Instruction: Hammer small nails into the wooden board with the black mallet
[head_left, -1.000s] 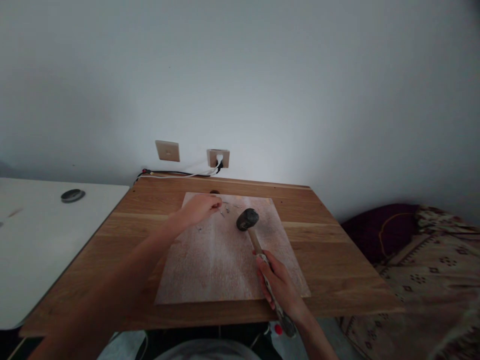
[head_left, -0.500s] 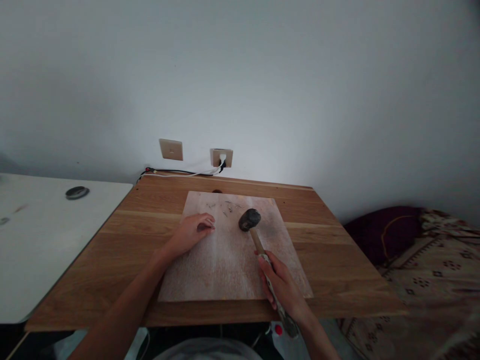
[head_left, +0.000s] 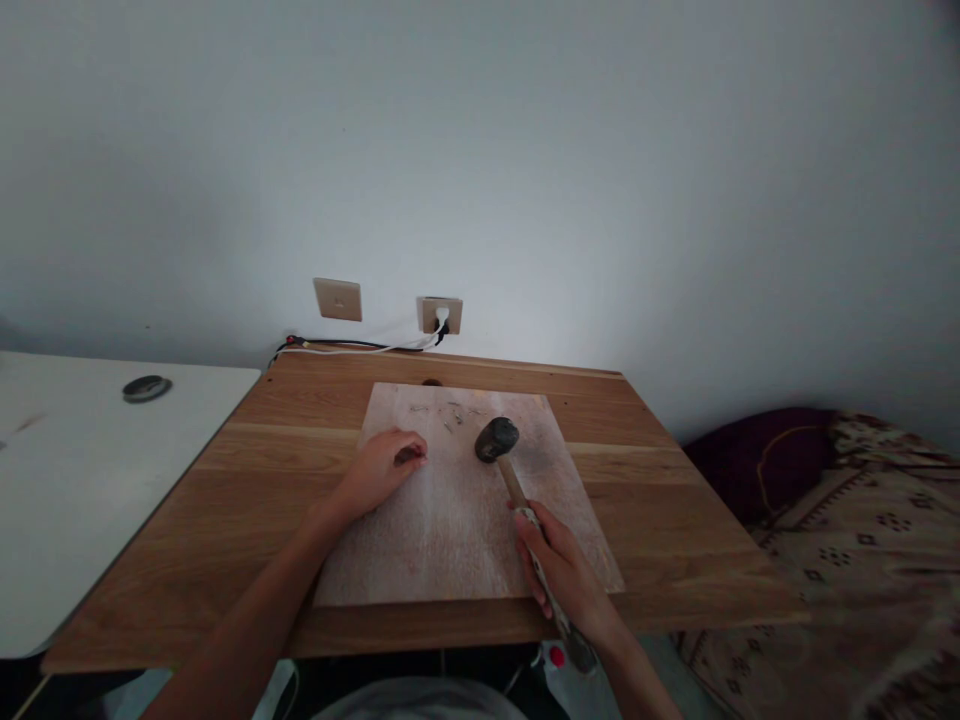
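Mallet [head_left: 497, 440] in the right hand [head_left: 556, 568], dark head over the pale board [head_left: 442, 535], handle slanting back toward the wearer. From my remote seat I see the right fingers wrapped round the handle, grasping it; its lower end pokes out past the near edge of the wood table [head_left: 652, 530]. I can't tell if the mallet head touches the board or hangs just above it. Left hand [head_left: 382, 468] is over the left side of the board, fingers curled in, thumb and fingertips close together; I can't tell whether they pinch anything. Small metal bits [head_left: 459, 420] lie scattered on the far part of the board, beyond the left hand and mostly left of the mallet head, too small for me to identify. Board lies flat on the wood table, blotchy surface. Behind, I've got a plain wall [head_left: 600, 200] with a wall plate [head_left: 337, 299] and, right of it, a socket [head_left: 454, 318] with a white plug [head_left: 442, 315] in it; cables [head_left: 352, 346] run left along the table's back edge. Far left: white table [head_left: 97, 480] bearing a dark round dish [head_left: 147, 388]. Right side: purple cloth [head_left: 772, 460] next to patterned cloth [head_left: 862, 580].
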